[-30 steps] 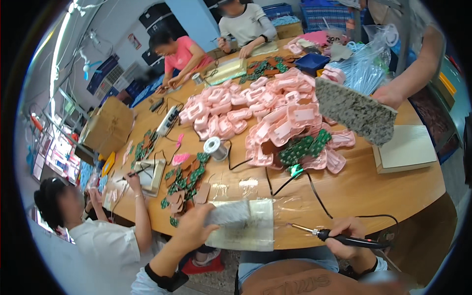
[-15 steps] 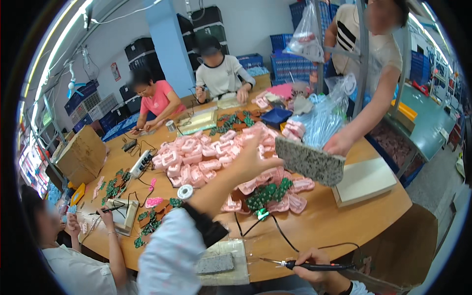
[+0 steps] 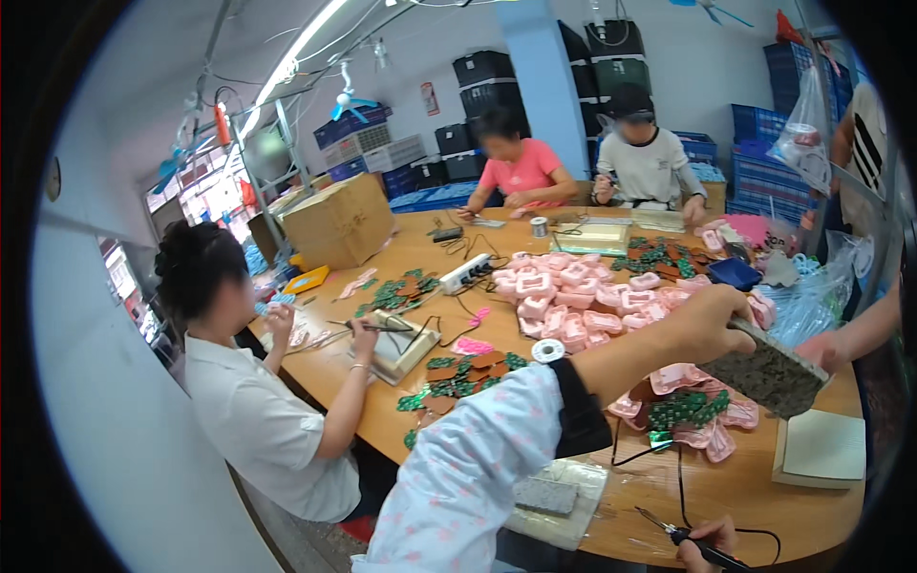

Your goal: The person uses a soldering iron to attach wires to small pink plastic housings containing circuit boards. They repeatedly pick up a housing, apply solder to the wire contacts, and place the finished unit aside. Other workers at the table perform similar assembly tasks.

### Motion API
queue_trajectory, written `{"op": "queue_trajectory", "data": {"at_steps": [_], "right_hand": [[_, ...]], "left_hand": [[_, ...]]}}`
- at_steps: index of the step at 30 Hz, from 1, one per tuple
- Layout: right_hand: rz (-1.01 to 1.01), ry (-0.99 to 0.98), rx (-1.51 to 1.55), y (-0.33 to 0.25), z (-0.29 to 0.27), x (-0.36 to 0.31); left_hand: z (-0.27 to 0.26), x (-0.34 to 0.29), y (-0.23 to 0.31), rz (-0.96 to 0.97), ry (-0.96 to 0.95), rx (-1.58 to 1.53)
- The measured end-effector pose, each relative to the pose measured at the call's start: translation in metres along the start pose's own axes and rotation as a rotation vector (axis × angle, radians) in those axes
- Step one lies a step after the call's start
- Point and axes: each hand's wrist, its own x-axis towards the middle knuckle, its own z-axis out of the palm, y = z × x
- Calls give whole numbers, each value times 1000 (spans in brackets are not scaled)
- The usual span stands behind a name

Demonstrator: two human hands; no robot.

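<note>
My left hand reaches across the table and is closed on the near-left end of a speckled grey stone slab, held tilted above the table. Another person's hand is at the slab's far end; whether it still grips cannot be made out. Low in the picture, my right hand is wrapped round a black soldering iron, its metal tip pointing up and left. Beneath my left arm, a second grey slab lies on a plastic-covered pad.
Pink plastic housings are heaped mid-table, with green circuit boards on the nearer ones. A cream block stands at the right edge. A solder spool, power strip and cables lie left of the heap. Co-workers sit at the left and far sides.
The view has swung left. My left hand, open beside the slab earlier, has closed on its near end. My right hand keeps the soldering iron.
</note>
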Motion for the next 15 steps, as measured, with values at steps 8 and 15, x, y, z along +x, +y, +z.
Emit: {"op": "queue_trajectory", "data": {"at_steps": [8,15], "right_hand": [[5,-36,-5,-4,4,-3],[10,-56,-36,16,1,-4]], "left_hand": [[-120,-147,29,-366,320,222],[-183,-305,22,-685,728,469]]}}
